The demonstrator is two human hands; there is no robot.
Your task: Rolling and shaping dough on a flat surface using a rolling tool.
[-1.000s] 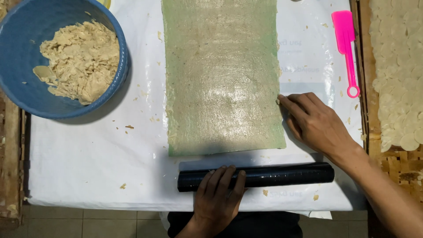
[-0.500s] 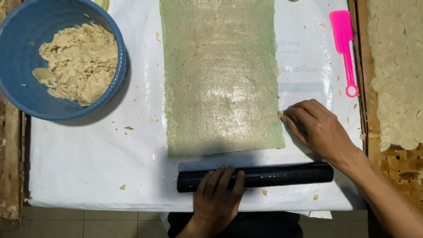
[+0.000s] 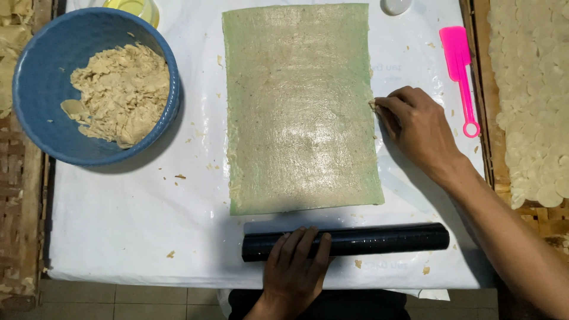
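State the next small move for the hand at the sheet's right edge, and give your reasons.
Probably keep running the right hand up the edge of the rolled dough sheet, picking off ragged bits; its fingertips pinch that edge mid-height, while the left hand rests on the black roller.

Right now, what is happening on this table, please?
A person works at a table covered with a white sheet. The left hand rests on a black roller lying near the front edge. The right hand pinches the right edge of a thin, flat green-backed dough sheet spread in the middle. A blue bowl of pale dough scraps stands at the left, and a pink spatula lies at the right, untouched.
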